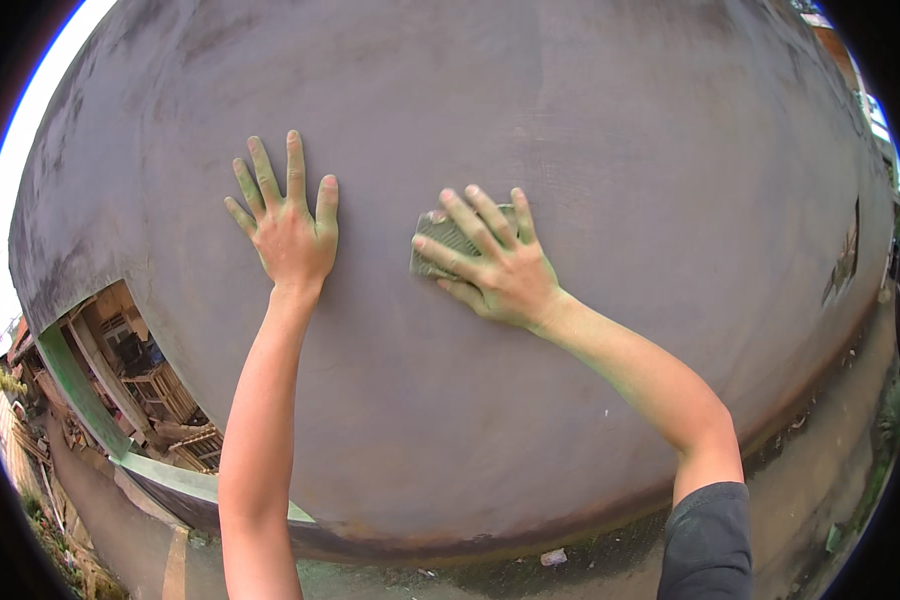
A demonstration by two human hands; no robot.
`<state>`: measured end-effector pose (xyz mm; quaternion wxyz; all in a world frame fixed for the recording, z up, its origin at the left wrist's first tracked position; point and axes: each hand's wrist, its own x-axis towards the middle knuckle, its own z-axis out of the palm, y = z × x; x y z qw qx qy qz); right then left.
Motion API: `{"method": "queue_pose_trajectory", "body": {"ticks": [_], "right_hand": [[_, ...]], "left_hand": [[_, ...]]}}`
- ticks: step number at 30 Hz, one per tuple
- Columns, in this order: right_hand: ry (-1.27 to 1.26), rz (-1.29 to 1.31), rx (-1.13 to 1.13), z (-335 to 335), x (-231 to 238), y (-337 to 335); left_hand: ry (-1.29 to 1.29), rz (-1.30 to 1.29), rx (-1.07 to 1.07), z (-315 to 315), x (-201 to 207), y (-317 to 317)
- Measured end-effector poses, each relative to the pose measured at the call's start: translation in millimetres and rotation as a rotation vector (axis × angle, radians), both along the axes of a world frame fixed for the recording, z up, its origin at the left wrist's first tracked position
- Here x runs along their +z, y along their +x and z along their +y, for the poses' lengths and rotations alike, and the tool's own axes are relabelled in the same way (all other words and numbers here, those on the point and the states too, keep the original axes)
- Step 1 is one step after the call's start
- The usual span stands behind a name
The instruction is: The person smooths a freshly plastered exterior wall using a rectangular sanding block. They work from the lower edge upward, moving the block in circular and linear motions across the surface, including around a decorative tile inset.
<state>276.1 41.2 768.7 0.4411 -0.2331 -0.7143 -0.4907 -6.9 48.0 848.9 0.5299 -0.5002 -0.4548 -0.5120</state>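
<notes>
Far left there's a green post (82,382) beside an opening (118,312) in the big grey wall (570,390), and that's where the only container-looking stuff is: a slatted wooden crate (167,393) and, below it, a second crate (200,452). Both look like pale slats with gaps, but it's too small and dim in there to tell what's in either one, sorry. There's some dark clutter (142,350) around the top of the upper one, can't make out what. A pale green ledge (185,483) runs along under the opening. Next over, the left hand (297,237) is flat on the wall, palm down, fingers fanned out, not holding a thing, with a green tint on the fingers. Then the pad (442,231), a greenish ribbed block lying flat against the wall, just right of the left hand and partly covered by the right hand (515,275). That one's gripping it with spread fingers, pressing it to the wall, thumb down by its lower edge. Bit of pale litter (553,557) on the ground below, then a dark sleeve (708,540) on the right arm, and a dark broken patch (845,258) in the wall at far right.
</notes>
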Motion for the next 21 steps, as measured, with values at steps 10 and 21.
{"method": "queue_pose_trajectory", "body": {"ticks": [10, 21], "right_hand": [[0.122, 0.311, -0.157, 5, 71, 199], [0.141, 0.087, 0.012, 23, 101, 59]], "left_hand": [[-0.077, 0.348, -0.137, -16, 37, 105], [-0.485, 1.040, -0.138, -15, -121, 190]]}}
